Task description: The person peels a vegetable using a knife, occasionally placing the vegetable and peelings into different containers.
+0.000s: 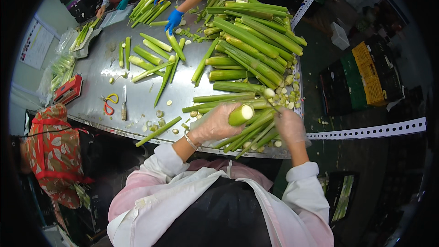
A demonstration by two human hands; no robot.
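Note:
My left hand (216,123), in a clear plastic glove, grips a thick green stalk (236,118) whose pale cut end faces up and right. My right hand (291,125), gloved the same way and slightly blurred, holds a knife (272,103); its thin blade points up and left, near a round white cut piece (269,93). Between and below the hands, thinner green stalks (255,132) lie across the table edge. A large heap of green stalks (253,46) rises beyond them. Many pale cut slices (288,92) are scattered at the table's right edge.
On the metal table (99,85) lie scissors (109,103), another knife (123,104) and a red device (68,89). A co-worker's blue-gloved hand (174,20) touches a stalk across the table. Another person in a patterned garment (56,154) is at left. A perforated metal bar (367,129) juts out right.

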